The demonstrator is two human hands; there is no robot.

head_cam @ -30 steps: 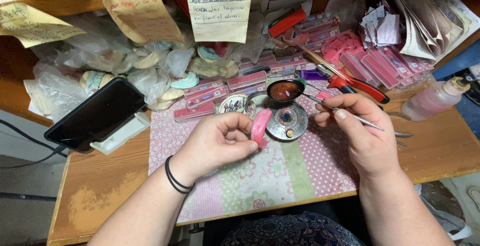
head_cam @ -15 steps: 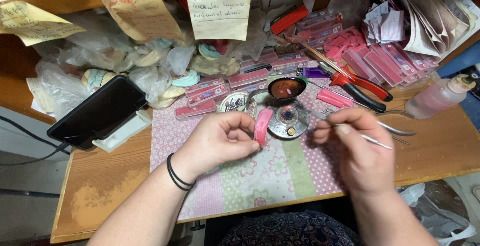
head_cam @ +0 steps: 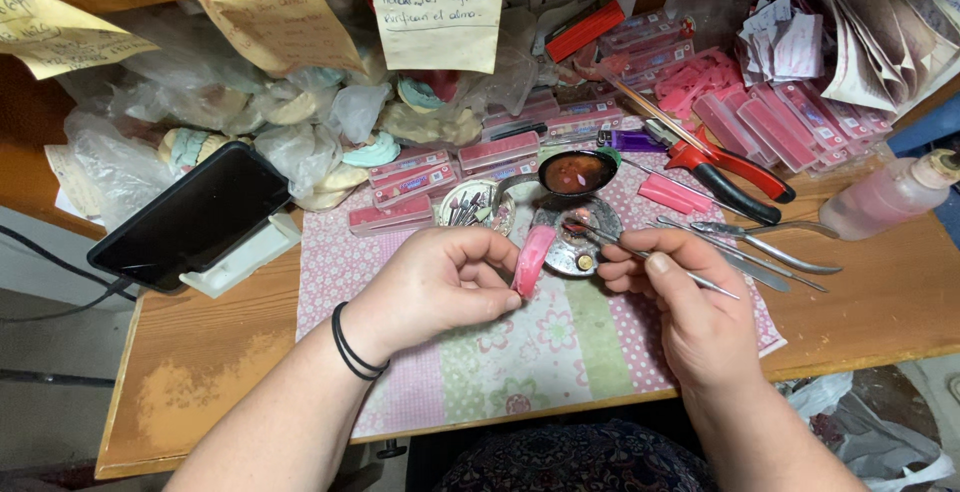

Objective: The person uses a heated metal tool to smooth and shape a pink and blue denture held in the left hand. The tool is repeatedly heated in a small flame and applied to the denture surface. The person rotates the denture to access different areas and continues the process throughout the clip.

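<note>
My left hand [head_cam: 440, 287] pinches a small pink oblong piece [head_cam: 531, 260] upright between thumb and fingers, over a pink patterned mat [head_cam: 520, 352]. My right hand [head_cam: 680, 297] holds a thin metal tool [head_cam: 640, 254] like a pen. The tool's tip reaches into a round metal dish [head_cam: 585, 237] just right of the pink piece. Behind the dish stands a small dark bowl [head_cam: 578, 172] with reddish-brown liquid. A round tin of small metal bits [head_cam: 470, 207] sits to the left of the dish.
Red-handled pliers [head_cam: 730, 172], tweezers and metal picks [head_cam: 770, 242] lie at the right, with a pink plastic bottle [head_cam: 890, 197] beyond. Several pink flat boxes [head_cam: 750, 117] crowd the back. A dark phone on a white stand [head_cam: 195, 217] sits left; plastic bags [head_cam: 250, 122] and paper notes [head_cam: 435, 2] behind.
My right hand has shifted left, bringing the tool's tip into the metal dish. My left hand keeps the pink piece in about the same place.
</note>
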